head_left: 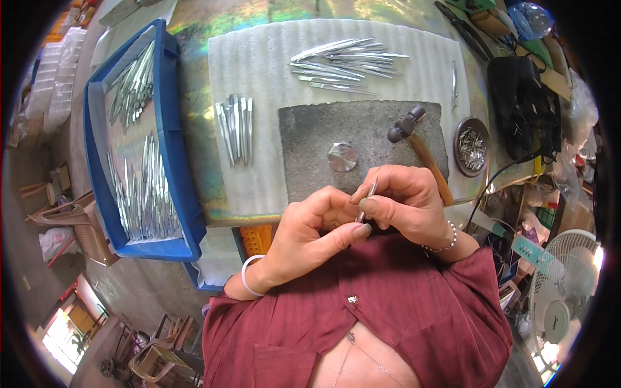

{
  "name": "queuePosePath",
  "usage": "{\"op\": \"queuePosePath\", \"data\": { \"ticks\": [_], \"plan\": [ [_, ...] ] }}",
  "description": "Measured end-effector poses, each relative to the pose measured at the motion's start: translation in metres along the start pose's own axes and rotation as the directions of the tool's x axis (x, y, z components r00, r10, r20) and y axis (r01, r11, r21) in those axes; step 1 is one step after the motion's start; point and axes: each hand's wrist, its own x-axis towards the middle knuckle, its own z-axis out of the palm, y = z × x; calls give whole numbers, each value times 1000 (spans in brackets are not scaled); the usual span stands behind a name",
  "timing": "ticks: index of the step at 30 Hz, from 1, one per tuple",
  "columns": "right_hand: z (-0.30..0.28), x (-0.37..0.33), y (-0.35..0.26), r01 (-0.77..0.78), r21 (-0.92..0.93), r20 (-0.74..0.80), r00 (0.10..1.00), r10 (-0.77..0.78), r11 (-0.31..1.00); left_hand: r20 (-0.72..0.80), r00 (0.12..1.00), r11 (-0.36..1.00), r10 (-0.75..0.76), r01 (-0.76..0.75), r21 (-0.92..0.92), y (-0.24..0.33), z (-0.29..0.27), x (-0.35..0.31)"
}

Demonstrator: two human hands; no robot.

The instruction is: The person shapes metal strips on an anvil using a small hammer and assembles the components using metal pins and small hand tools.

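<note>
I have both hands raised in front of the mat (304,123), near its close edge, working together on one thin metal rod (373,187). My right hand (409,202) pinches the rod between thumb and fingertips, and my left hand (312,225) closes thumb and fingers at its nearer end, though I cannot tell the exact contact there because the fingers cover it. The rod slants, its far tip showing above the right thumb. On the mat, just beyond my fingers, lies a round shiny disc (343,157). To the right of that, also on the mat, I see a hammer (427,160), its head toward the far side and its wooden handle running toward the near right corner. Just right of the mat sits a bowl (458,160) of small metal bits (473,147). Foam (259,64) spreads beneath the mat; on it I have a loose pile (346,66) of rods beyond the mat and a neat row (237,132) to its left. Farther left of the mat, on the table (198,119), stands a blue tray (173,145) with two bundles (143,194) of similar rods.
</note>
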Motion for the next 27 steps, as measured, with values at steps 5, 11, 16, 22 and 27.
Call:
{"op": "queuePosePath", "data": {
  "ticks": [5, 11, 16, 22, 27],
  "plan": [
    [9, 1, 0, -54, 34, -26, 998, 54, 998, 19, 1000, 999, 4, -5, 54, -4, -8, -11],
    [12, 7, -1, -120, 16, 18, 993, 120, 993, 48, 999, 1000, -14, 15, -17, -4, -11, -11],
    [15, 12, -5, -125, 11, 19, 992, 125, 992, 136, 990, 988, -37, 57, -145, 0, -13, -9],
    [16, 16, -4, -159, 10, 21, 987, 159, 987, 200, 977, 966, -69, 116, -233, 3, -18, -8],
    [23, 20, -6, -149, 24, -3, 989, 149, 989, 194, 980, 977, -46, 84, -196, 3, -20, -9]
  ]
}}
